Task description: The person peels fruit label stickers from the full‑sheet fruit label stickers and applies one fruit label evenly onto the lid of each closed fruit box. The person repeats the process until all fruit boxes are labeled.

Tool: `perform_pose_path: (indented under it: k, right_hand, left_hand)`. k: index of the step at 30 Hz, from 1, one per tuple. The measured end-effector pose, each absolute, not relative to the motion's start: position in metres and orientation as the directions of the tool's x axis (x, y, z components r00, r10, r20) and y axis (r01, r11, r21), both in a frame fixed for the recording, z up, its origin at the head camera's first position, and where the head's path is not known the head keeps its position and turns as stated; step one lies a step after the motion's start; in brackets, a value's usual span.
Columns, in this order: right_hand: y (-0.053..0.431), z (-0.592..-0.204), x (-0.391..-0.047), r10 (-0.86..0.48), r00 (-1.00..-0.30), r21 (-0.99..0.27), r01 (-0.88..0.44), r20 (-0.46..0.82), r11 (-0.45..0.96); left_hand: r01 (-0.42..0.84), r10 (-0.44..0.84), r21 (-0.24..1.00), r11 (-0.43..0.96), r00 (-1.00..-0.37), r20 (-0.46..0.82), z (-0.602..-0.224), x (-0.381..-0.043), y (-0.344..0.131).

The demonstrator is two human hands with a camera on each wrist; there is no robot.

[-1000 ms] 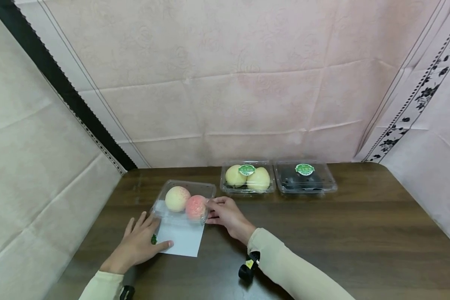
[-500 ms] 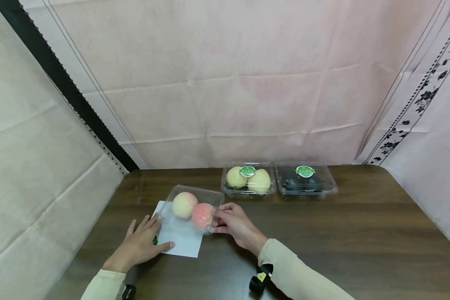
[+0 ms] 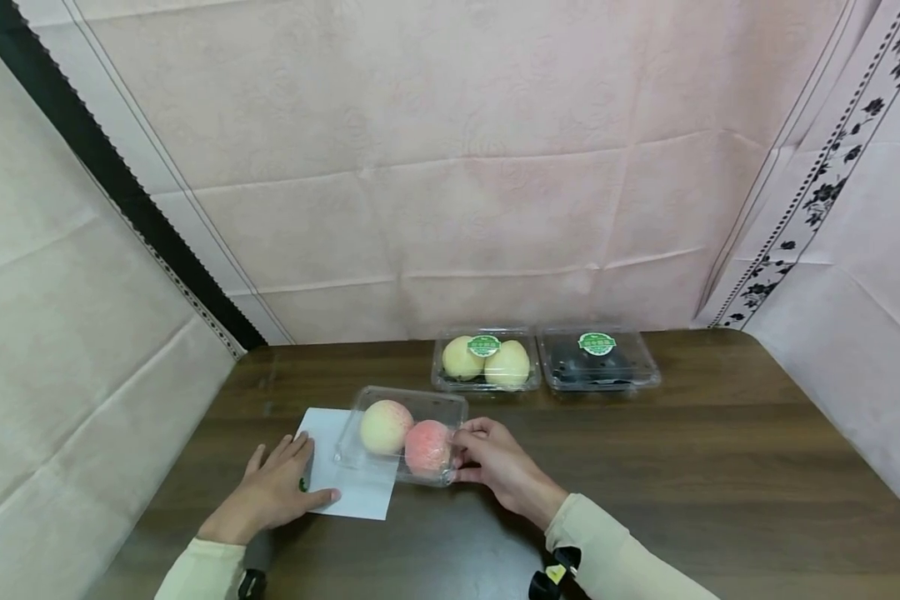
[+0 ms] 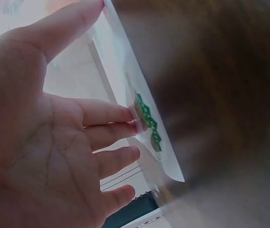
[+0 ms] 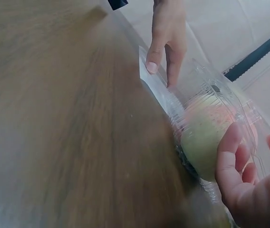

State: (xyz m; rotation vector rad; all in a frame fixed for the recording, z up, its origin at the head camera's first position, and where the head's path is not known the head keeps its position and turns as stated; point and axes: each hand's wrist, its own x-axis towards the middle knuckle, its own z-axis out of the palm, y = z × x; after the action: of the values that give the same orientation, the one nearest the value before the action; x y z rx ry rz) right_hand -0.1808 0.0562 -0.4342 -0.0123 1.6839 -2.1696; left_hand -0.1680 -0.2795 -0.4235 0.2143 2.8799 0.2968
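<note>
My right hand (image 3: 506, 468) pinches the right edge of a clear plastic clamshell box (image 3: 429, 402) with its thumb and fingers. Inside sit two peaches, a pale yellow one (image 3: 385, 427) and a pink one (image 3: 427, 448). The box overlaps the right part of a white paper sheet (image 3: 348, 498) on the table. With fingers spread, my left hand (image 3: 273, 492) rests on the sheet's left edge. A green label (image 4: 148, 121) shows on the sheet by its fingers in the left wrist view. The right wrist view shows the fingers against the box wall, in front of a peach (image 5: 204, 147).
Two lidded clear boxes stand along the table's back edge: one holds pale yellow round fruit (image 3: 506, 365), the other dark contents (image 3: 581, 363). Both bear green labels. The wooden table (image 3: 645, 475) meets a pale cloth backdrop (image 3: 450, 208) behind.
My right hand has brought the box of peaches rightward and toward me, uncovering more of the sheet's left side. The left hand has stayed on the sheet.
</note>
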Motion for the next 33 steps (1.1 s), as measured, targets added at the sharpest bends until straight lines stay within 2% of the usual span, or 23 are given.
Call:
perform_pose_path:
  k: [7,19,27,33]
  right_hand:
    - [0.072,-0.435,-0.176,-0.308,-0.922,-0.931,0.303,-0.234,-0.201]
    - [0.107,-0.434,-0.167,-0.330,-0.911,-0.931,0.318,-0.249,-0.177]
    - [0.133,-0.434,-0.164,-0.325,-0.910,-0.938,0.316,-0.258,-0.141]
    - [0.152,-0.432,-0.163,-0.301,-0.917,-0.944,0.309,-0.263,-0.118]
  left_hand:
    - [0.103,0.153,0.197,0.975,-0.954,-0.256,-0.416,-0.174,-0.278]
    - [0.093,0.115,0.090,0.992,-0.956,-0.270,-0.406,-0.176,-0.265]
    - [0.066,0.103,0.144,0.987,-0.959,-0.265,-0.406,-0.177,-0.260]
    - [0.136,0.165,0.174,0.975,-0.972,-0.166,-0.409,-0.171,-0.245]
